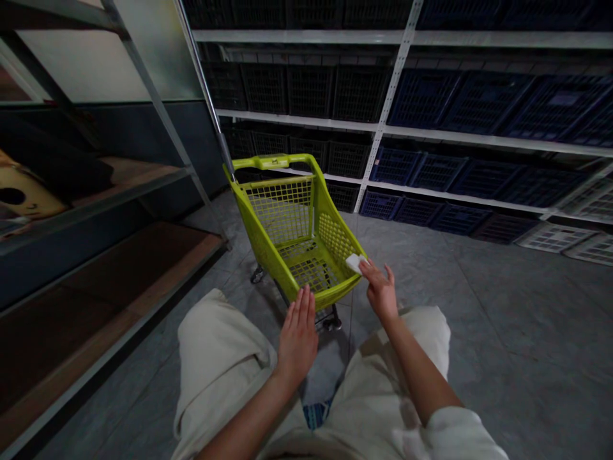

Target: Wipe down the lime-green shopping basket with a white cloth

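Note:
A small lime-green plastic shopping cart (330, 239) stands on the floor in front of my knees, its basket with nothing in it and its handle at the far end. My left hand (297, 335) lies open with fingers stretched flat, fingertips at the cart's near rim. My right hand (379, 289) pinches a small white pad or cloth (355, 262) against the cart's near right corner. My legs in light trousers fill the bottom of the view.
Metal shelving (387, 96) with rows of dark and blue plastic crates lines the back and right. A wooden-boarded rack (119, 185) runs along the left, holding a yellowish object (26, 195). A grey tiled floor (502, 319) spreads around the cart.

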`<state>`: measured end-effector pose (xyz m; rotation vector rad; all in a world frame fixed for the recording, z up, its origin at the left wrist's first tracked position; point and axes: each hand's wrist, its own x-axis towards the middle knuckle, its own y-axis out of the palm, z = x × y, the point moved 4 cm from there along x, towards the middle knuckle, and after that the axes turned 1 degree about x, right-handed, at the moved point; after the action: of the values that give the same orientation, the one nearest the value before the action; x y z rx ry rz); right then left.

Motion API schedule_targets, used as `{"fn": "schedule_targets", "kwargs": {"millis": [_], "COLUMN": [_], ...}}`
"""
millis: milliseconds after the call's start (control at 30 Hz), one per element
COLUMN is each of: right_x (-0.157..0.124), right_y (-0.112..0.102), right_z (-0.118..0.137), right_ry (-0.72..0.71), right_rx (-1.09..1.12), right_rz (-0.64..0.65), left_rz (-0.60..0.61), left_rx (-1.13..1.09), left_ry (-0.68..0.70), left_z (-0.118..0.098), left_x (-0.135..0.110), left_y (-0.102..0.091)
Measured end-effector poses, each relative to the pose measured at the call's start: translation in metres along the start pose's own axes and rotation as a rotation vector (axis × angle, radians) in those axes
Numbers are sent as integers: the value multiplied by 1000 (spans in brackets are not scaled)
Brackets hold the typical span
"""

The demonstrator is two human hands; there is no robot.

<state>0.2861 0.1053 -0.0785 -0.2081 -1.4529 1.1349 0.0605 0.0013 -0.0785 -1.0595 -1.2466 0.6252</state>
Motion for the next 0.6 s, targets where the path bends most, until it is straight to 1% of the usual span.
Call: {"fn": "schedule_targets", "kwargs": {"millis": [33, 67, 100, 167, 267, 300, 333, 367, 400, 433, 467, 500, 567, 600], "right_x": [1, 1, 0, -3, -9, -11, -12, -13, -13, -13, -11, -9, -3, 0], "right_y": [0, 0, 1, 6, 14, 16, 16, 15, 14, 11, 8, 5, -2, -5], "right_z": [-2, 4, 15, 53, 118, 132, 140, 141, 136, 123, 106, 84, 38, 18], "right_ry": [46, 90, 123, 152, 54, 12, -34, -80, -122, -150, -172, -163, -89, -51], "right_rx": [-23, -48, -72, -97, -2, 33, 61, 81, 91, 91, 83, 63, -2, -38], "right_rz": [-27, -48, -62, -51, 38, 59, 77, 93, 107, 118, 125, 117, 81, 49], "left_rz": [3, 6, 11, 21, 22, 16, 10, 6, 7, 11, 16, 22, 24, 24], "left_rx": [0, -2, -4, -11, -21, -23, -22, -20, -15, -8, -2, 5, 15, 17], "left_ry": [-3, -8, -13, -21, -22, -22, -22, -21, -19, -15, -8, -2, 8, 11], "left_z": [-1, -2, -2, -3, -3, -2, -1, 0, 1, 2, 2, 3, 3, 3], "left_x": [0, 1, 1, 1, 1, 1, 1, 0, 0, -1, -1, -2, -2, -2], "left_y": [0, 0, 0, 1, 3, 4, 4, 4, 4, 4, 4, 3, 2, 2]}}
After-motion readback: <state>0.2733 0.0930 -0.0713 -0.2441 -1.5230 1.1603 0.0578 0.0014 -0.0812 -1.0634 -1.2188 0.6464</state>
